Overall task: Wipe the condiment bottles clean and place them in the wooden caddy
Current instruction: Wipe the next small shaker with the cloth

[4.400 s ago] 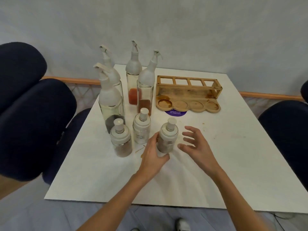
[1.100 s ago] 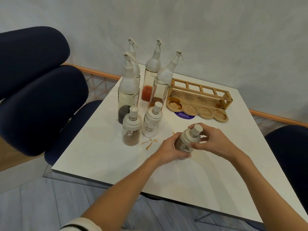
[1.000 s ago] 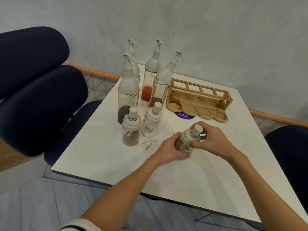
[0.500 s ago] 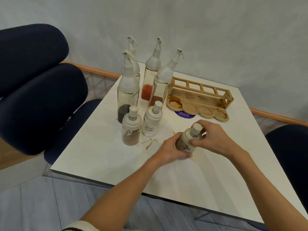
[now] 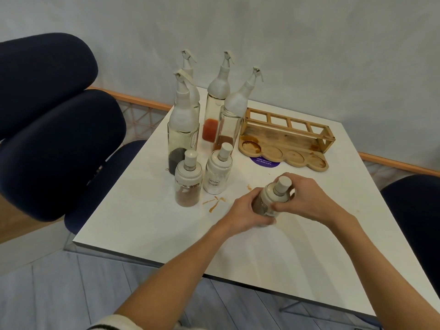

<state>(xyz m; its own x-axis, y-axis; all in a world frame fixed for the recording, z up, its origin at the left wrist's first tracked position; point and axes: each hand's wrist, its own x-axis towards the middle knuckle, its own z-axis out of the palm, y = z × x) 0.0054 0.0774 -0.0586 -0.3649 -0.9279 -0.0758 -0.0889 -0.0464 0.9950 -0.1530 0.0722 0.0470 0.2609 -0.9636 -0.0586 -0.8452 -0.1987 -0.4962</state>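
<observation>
Both hands on one small spice jar (image 5: pixel 270 201) near table (image 5: pixel 147 225) centre: left hand (image 5: pixel 245 211) wrapped around its lower body, right hand (image 5: pixel 307 201) clasping the upper part at the cap, jar tilted. Sauce smears (image 5: pixel 214 202) at its 9 o'clock. Two more jars at 10: brown-spice jar (image 5: pixel 188 181), white sugar jar (image 5: pixel 218 171). Four tall pour-spout bottles (image 5: pixel 183 125) behind them. Wooden caddy (image 5: pixel 285 139) at 12, stained, no bottles in it.

The small white jar (image 5: pixel 216 173) carries a label reading "White sugar". A purple sticker (image 5: pixel 265 161) on the surface, partly under the wooden caddy (image 5: pixel 285 141), bears white print, upside down and too small to read.
</observation>
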